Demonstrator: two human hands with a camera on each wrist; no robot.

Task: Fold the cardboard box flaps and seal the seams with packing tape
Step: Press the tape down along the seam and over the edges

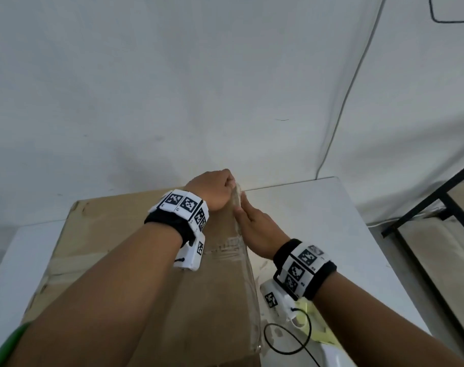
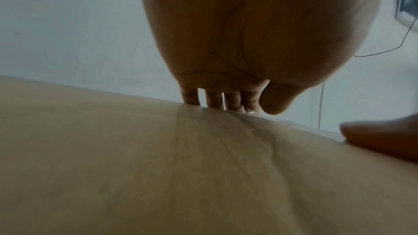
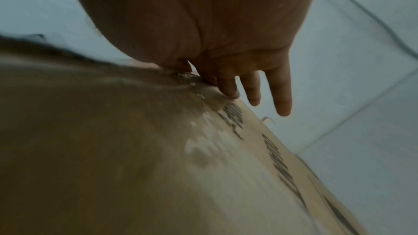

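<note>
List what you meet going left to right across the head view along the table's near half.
White table → cardboard box → clear packing tape along the box's right edge → yellow paper scraps → black metal frame.

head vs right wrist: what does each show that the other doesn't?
Head only: both wrist bands, the left hand gripping the tape at the box's far edge, the white table, a black cable.
Right wrist only: dark printed lettering on the box's side.
Both: the right hand, fingers straight, pressing the clear tape along the box's right edge.
</note>
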